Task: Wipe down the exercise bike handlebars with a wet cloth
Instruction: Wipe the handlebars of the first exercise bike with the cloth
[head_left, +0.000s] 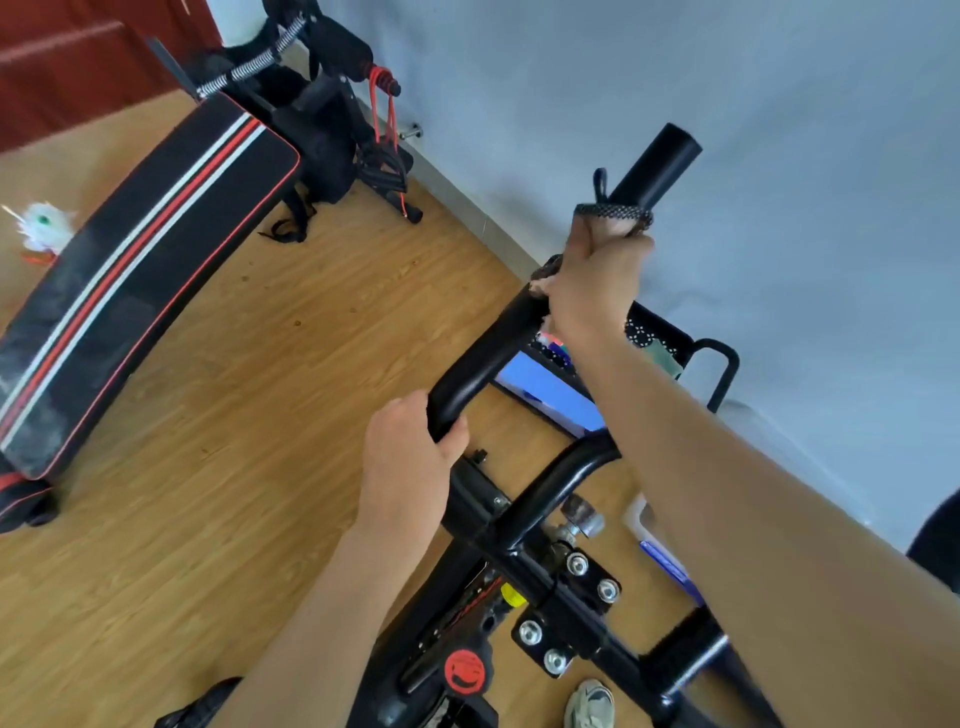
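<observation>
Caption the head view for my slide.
Right hand wraps a cloth around the handlebar; left hand grips its lower bend.

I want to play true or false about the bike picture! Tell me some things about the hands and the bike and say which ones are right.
1. The right hand is wrapped around the upper handlebar with a cloth under it. True.
2. The left hand is waving in the air. False: it grips the lower bend of the bar.
3. The red knob sits low on the bike frame. True.
4. The padded bench is plain blue. False: it is black with red and white stripes.
5. The floor looks like wood. True.
</observation>
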